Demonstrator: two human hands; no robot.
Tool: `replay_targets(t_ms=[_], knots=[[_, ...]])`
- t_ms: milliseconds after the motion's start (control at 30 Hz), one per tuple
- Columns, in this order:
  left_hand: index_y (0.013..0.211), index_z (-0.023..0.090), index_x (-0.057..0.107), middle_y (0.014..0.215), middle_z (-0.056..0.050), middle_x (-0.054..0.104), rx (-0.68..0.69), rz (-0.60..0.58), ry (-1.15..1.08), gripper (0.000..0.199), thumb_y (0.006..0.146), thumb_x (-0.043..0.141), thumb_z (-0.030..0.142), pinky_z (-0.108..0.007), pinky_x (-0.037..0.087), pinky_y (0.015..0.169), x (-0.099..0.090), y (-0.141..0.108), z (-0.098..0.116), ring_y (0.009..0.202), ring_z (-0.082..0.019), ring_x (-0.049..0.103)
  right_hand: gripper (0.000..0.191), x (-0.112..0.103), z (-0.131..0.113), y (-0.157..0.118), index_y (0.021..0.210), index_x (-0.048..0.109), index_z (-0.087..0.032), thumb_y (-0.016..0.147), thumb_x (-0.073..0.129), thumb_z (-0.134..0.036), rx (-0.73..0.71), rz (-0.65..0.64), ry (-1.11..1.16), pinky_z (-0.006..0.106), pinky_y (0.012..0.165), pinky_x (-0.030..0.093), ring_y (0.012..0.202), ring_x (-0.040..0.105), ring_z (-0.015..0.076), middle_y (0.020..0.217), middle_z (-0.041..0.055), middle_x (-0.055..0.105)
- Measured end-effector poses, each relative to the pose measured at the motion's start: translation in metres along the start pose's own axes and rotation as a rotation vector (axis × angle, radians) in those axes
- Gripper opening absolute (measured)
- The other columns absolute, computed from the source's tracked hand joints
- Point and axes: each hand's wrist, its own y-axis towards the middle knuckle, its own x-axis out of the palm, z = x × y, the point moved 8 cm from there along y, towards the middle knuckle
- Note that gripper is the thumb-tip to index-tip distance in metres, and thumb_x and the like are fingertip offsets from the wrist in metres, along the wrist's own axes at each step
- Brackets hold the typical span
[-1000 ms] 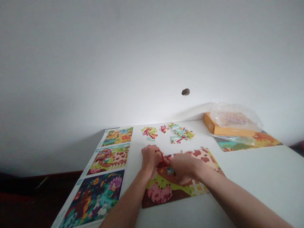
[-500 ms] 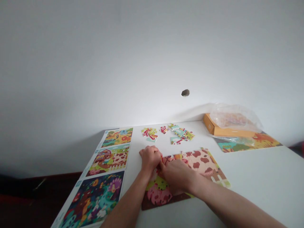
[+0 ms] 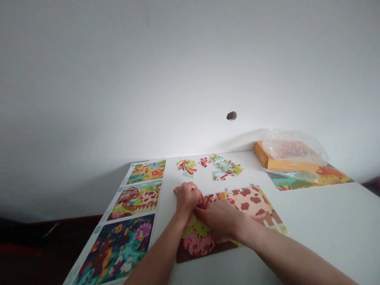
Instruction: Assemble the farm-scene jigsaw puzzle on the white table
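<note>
A partly joined farm jigsaw puzzle [image 3: 251, 204] lies on the table, showing a brown-spotted cow, a pink pig and a white fence. At its upper left edge my left hand [image 3: 187, 198] is closed, fingers curled by a red puzzle piece [image 3: 201, 202]. My right hand [image 3: 221, 219] is closed too, resting over the middle of the puzzle, its thumb and fingertips meeting the same red piece beside the left hand. The hands nearly touch and cover part of the picture. How the piece sits against its neighbours is hidden.
Loose puzzle pieces [image 3: 227, 166] lie behind the puzzle, with another small cluster [image 3: 187, 167] to their left. Picture sheets [image 3: 136, 198] line the left table edge. An orange box [image 3: 267, 160] under a clear plastic bag [image 3: 293, 146] stands back right, by a picture board [image 3: 329, 178].
My right thumb and fingers have shifted slightly, so more of the red piece shows between the hands. My left hand has hardly moved.
</note>
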Motion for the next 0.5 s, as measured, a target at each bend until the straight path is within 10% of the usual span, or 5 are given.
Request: replay_targets(t_ms=[233,500], knots=[[0.052,0.022,0.07,0.065,-0.002,0.072,0.057,0.056,-0.193,0.031,0.06,0.041,0.014,-0.026,0.043,0.072,-0.004,0.002,-0.001,0.071,-0.018,0.064,0.043,-0.011,0.023,-0.004,0.131,0.048,-0.028,0.093,0.036,-0.045,0.151,0.05,0.017,0.033,0.059,0.048,0.07,0.07,0.0287,0.082,0.0102,0.072],[0.053,0.02,0.066,0.057,-0.002,0.066,-0.068,0.298,-0.521,0.031,0.054,0.036,0.016,-0.027,0.043,0.061,-0.018,0.002,-0.025,0.06,-0.018,0.059,0.078,0.001,0.01,0.004,0.145,0.031,-0.022,0.073,0.06,-0.032,0.029,0.047,-0.029,0.034,0.058,0.05,0.075,0.07,0.0314,0.087,0.0132,0.071]])
